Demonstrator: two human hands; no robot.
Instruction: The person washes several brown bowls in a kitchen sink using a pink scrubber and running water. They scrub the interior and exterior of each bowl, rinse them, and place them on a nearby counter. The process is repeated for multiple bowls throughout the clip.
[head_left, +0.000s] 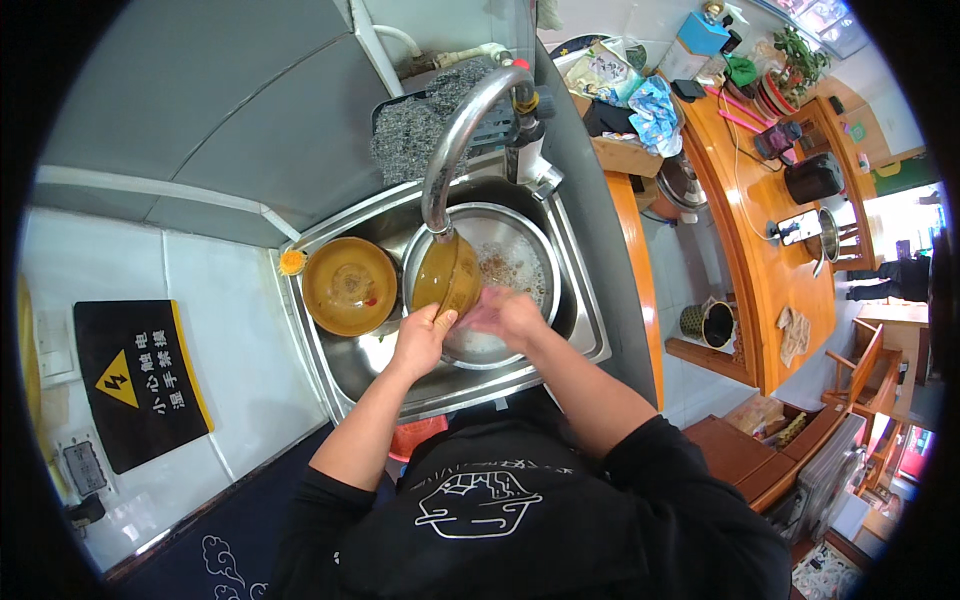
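Observation:
My left hand (420, 342) grips the rim of a tilted yellow-brown bowl (435, 274) above a round stainless steel basin (541, 247). Soapy water with brownish bits and foam lies in the basin. A pink cloth (487, 311) is bunched in my right hand (517, 321), close against the bowl's outer side. To the left, a second yellow-brown bowl (351, 289) rests in the metal sink (360, 386), with a small red scrap inside. The curved faucet (465, 120) ends right over the held bowl; whether water runs cannot be seen.
Steel wool scourers (409, 139) sit in a dark rack behind the sink. A yellow scrubber (292, 262) lies at the sink's left corner. A grey partition (600, 300) borders the right side. Beyond it stands a wooden counter (750, 225) with a phone (799, 227) and other items.

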